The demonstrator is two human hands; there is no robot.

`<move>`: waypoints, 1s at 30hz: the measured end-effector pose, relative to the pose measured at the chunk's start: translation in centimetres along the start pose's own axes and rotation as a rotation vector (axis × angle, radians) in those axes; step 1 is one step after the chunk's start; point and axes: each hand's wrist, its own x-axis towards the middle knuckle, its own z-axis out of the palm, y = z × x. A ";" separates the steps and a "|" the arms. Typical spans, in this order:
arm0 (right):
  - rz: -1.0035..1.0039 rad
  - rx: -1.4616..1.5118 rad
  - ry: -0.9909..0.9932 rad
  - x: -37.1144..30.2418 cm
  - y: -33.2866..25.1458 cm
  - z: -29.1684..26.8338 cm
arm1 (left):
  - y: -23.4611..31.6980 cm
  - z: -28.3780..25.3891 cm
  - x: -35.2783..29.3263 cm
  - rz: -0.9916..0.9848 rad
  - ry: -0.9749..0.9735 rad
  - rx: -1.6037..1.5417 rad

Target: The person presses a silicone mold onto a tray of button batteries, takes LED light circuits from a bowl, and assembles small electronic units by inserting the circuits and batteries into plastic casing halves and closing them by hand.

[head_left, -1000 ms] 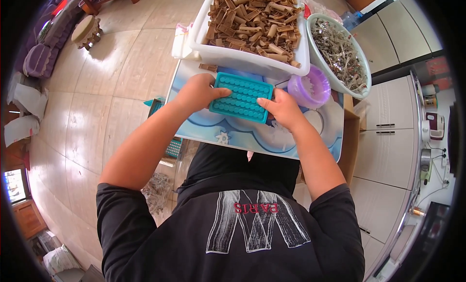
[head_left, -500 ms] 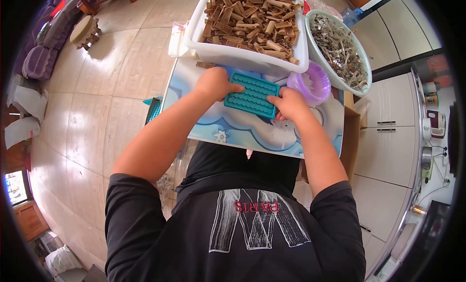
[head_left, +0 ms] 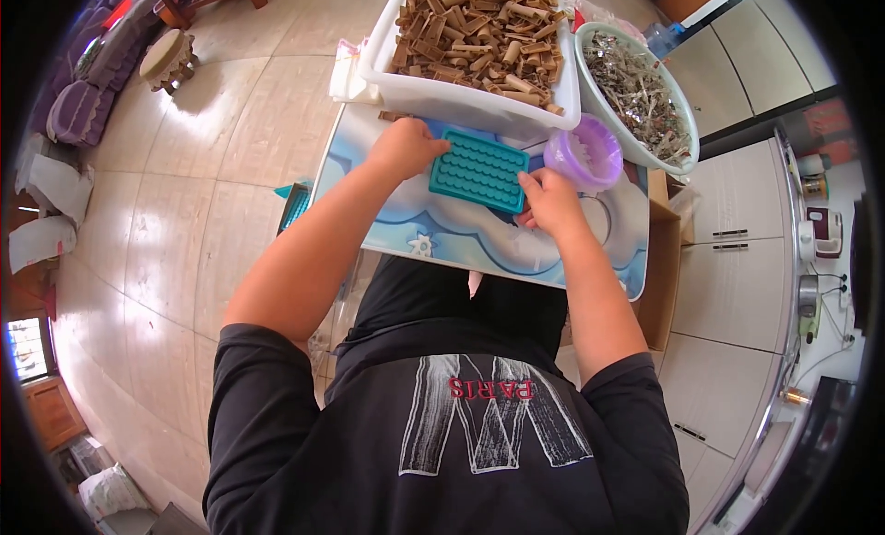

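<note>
A teal rectangular tray (head_left: 479,170) with rows of scalloped ridges is held a little tilted over the small table. My right hand (head_left: 551,201) pinches its right edge, thumb on top and fingers curled beneath. At the tray's upper left corner is my left hand (head_left: 404,151), closed, with the thumb against the rim; its other fingers are largely hidden. Just beyond that hand a loose brown plastic piece (head_left: 395,117) lies on the table. To the right of the tray stands a purple bowl (head_left: 604,157), its contents hard to make out.
A white tub (head_left: 479,102) heaped with brown plastic pieces (head_left: 479,42) fills the table's far side. Beside it sits a pale oval basin (head_left: 684,120) of thin metallic-looking pieces. The blue-and-white tabletop (head_left: 479,245) ends near my lap. A cardboard box (head_left: 666,268) stands right.
My left thumb has slid from the tray's top face to its upper left edge. The tray looks slightly flatter, and the right hand keeps its hold.
</note>
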 end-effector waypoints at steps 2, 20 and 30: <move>-0.024 0.012 0.015 -0.1 0.6 0.1 | 0.0 0.1 0.2 0.042 0.031 -0.027; -0.085 0.068 0.059 -4.6 0.5 -0.3 | 0.6 -2.7 -6.2 0.240 0.207 -0.666; -0.233 0.072 -0.044 -10.5 3.8 -1.1 | -25.8 -9.0 -17.2 -0.485 0.406 -0.749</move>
